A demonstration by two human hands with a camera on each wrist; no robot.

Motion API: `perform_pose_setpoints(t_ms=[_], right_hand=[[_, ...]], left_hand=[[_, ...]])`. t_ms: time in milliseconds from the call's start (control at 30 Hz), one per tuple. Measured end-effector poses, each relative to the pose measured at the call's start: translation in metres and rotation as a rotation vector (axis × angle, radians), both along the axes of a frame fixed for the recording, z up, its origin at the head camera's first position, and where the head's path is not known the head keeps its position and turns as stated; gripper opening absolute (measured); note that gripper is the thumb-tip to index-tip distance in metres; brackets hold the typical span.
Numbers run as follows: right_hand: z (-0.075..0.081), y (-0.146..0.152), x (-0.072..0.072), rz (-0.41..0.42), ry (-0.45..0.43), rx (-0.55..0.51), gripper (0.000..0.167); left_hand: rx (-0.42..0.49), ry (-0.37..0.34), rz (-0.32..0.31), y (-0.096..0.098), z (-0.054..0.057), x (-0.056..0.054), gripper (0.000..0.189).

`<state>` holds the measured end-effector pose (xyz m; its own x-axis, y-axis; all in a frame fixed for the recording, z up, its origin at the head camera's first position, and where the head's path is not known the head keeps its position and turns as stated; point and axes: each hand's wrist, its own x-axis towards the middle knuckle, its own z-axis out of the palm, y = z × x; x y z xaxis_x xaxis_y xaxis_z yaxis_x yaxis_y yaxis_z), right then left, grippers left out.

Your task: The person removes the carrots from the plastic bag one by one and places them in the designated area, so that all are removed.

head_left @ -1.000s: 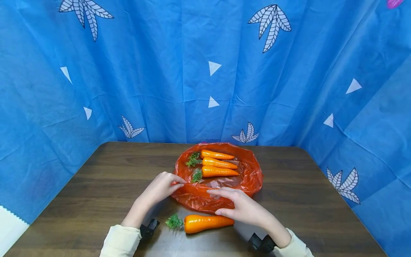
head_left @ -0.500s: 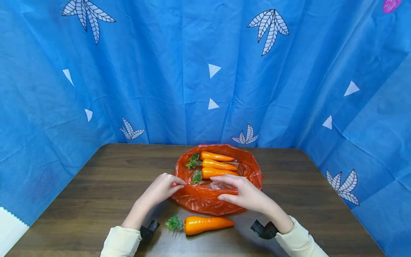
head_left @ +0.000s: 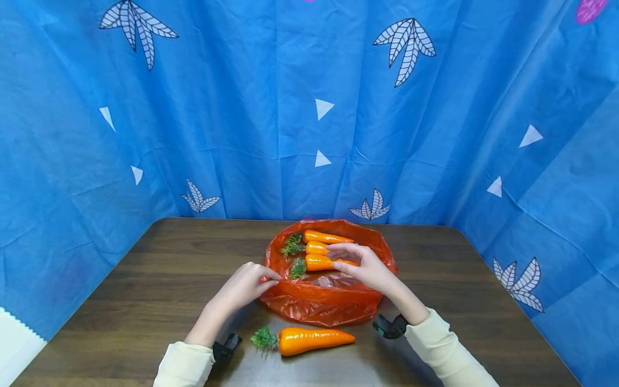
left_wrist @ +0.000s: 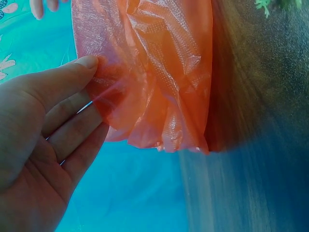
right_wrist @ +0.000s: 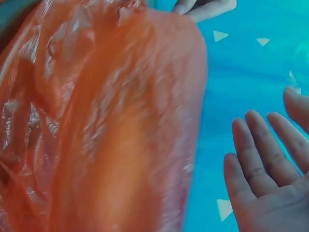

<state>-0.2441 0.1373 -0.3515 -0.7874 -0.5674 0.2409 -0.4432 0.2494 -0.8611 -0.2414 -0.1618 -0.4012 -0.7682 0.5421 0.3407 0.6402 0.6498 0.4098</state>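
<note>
A red plastic bag point(head_left: 314, 309) lies with its mouth open on the table, its rim folded outward. My left hand point(head_left: 247, 286) pinches the rim at its near left; in the left wrist view thumb and fingers hold the thin film point(left_wrist: 145, 96). Inside the bag lie three orange carrots with green tops, a far carrot point(head_left: 326, 236), a middle carrot point(head_left: 315, 248) and a near carrot point(head_left: 316, 263). Over the right ends of the middle and near ones hovers my right hand point(head_left: 365, 264), covering them partly. Its fingers point(right_wrist: 260, 154) are extended and hold nothing in the right wrist view.
Another carrot point(head_left: 314, 341) lies on the dark wooden table point(head_left: 203, 252) in front of the bag, its leafy top to the left. Blue patterned cloth point(head_left: 271, 107) hangs behind the table and along both sides.
My right hand has moved from the bag's near rim forward, over the carrots inside. The left hand keeps its pinch on the rim. The front carrot lies where it was.
</note>
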Motion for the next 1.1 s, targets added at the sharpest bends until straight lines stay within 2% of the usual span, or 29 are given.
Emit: perform_pose_setpoints(t_ms=[100,300,467,767,1000,1100], right_hand=[[-0.001,0.000,-0.006,0.029,-0.022,-0.012,0.037],[-0.034,0.005,-0.039,0.015,-0.024,-0.009,0.039],[-0.048,0.005,-0.055,0.023,-0.006,0.000,0.039],[-0.061,0.006,-0.068,-0.014,-0.111,-0.019,0.039],[-0.070,0.008,-0.075,-0.068,-0.122,0.025,0.038],[-0.074,0.009,-0.077,-0.081,-0.092,0.053,0.037]], left_hand=[[0.004,-0.003,0.002,0.000,0.000,0.000,0.010],[-0.009,-0.005,-0.001,0.000,0.002,0.000,0.010],[-0.003,-0.015,0.004,0.000,0.002,0.000,0.010],[0.011,-0.023,-0.005,0.001,-0.001,0.000,0.010],[0.014,-0.014,-0.005,0.001,-0.002,-0.001,0.010],[0.016,-0.021,-0.005,0.000,-0.002,-0.001,0.010]])
